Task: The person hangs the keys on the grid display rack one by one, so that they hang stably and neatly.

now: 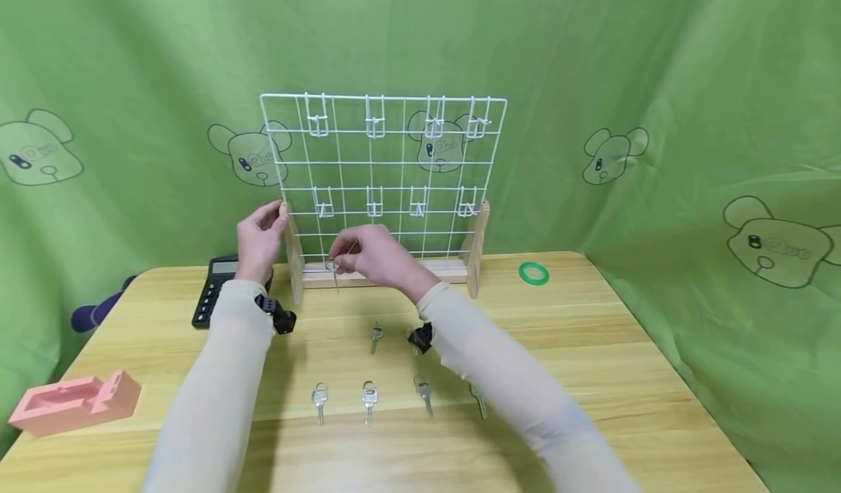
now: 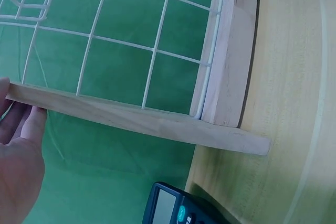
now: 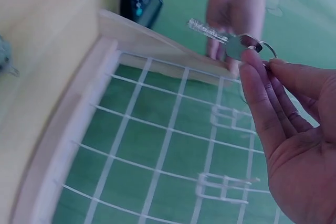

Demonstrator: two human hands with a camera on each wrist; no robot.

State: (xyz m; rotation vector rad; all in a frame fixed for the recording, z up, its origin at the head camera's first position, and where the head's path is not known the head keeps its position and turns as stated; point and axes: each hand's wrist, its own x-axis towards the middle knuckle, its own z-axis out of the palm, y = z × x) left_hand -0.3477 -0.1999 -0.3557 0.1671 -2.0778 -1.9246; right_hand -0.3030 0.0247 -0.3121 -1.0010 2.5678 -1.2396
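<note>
My right hand pinches the ring of a silver key between thumb and fingers, in front of the lower left of a white wire grid rack. In the right wrist view the key's blade points away from the fingertips. On the left, my left hand holds the top of the rack's wooden side post between thumb and fingers. White hooks hang in two rows on the grid, with no keys visible on them. Several keys with rings, such as one key, lie on the table; my right forearm partly covers some.
A black calculator lies beside the left forearm. At the left edge sits a pink tape dispenser, with a purple object behind it. A green ring lies right of the rack. Green curtains surround the wooden table.
</note>
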